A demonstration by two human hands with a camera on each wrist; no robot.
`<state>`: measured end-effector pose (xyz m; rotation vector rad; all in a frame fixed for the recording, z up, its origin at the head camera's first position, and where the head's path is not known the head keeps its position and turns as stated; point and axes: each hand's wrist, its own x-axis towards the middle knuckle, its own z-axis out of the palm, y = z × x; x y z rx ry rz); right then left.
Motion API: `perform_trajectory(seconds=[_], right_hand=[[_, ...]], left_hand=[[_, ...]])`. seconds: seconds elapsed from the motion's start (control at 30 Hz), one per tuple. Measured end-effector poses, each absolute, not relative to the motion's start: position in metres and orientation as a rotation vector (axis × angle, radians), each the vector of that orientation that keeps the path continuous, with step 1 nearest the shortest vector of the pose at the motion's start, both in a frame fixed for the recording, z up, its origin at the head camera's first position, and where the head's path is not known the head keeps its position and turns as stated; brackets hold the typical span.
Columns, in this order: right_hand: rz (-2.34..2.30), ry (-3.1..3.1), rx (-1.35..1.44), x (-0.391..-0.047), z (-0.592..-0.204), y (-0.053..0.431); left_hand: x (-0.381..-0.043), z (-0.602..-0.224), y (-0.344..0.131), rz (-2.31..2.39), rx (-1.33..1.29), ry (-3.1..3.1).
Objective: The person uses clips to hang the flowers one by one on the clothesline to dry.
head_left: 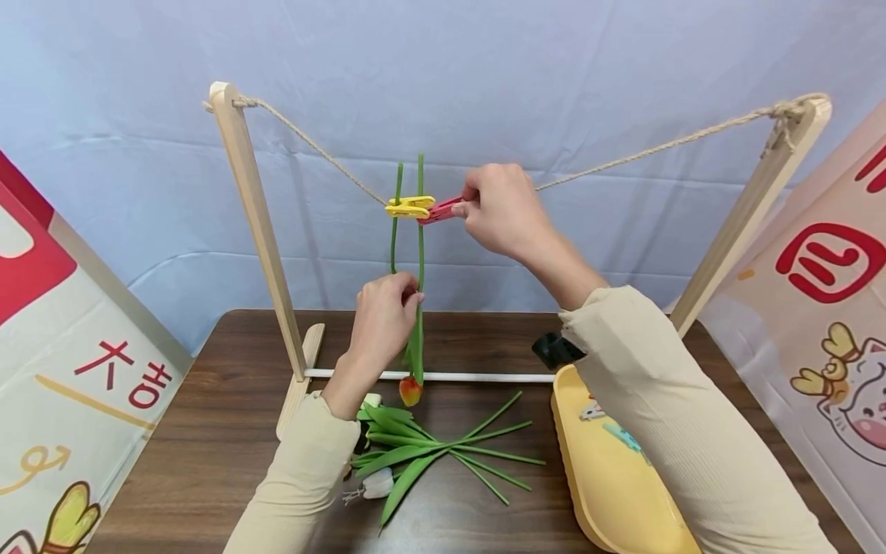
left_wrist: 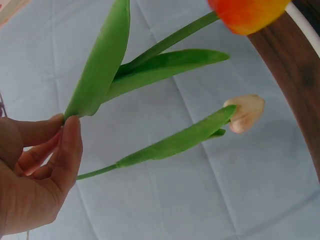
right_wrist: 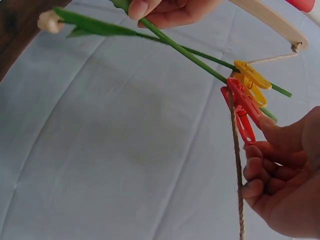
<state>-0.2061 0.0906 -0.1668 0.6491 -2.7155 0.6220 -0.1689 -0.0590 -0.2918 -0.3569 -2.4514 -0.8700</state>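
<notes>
My left hand pinches the stem of a red-and-orange tulip, which hangs bloom down. My right hand holds the handle end of a red clothespin between thumb and fingers. The pin's nose is at the tulip stem and the rope. Close beside it, a yellow clothespin clips a second stem to the rope. That stem belongs to a pale tulip, also hanging bloom down; my left hand hides its bloom in the head view.
Two wooden posts hold up the sagging rope, with a white rod low between them. Several tulips lie on the dark table. A yellow tray at right holds a few clothespins.
</notes>
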Motion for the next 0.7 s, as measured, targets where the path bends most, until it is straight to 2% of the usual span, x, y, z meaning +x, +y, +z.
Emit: perform_trajectory(seconds=[0.3,0.7], right_hand=[[0.775,-2.642,0.599,-0.201,-0.170,0.103],[0.853,-2.706,0.711,-0.186,-0.186,0.140]], left_hand=[[-0.174,-0.296,-0.064,-0.956,-0.346,-2.421],[-0.174,-0.300,-0.065,-0.982,-0.309,-2.437]])
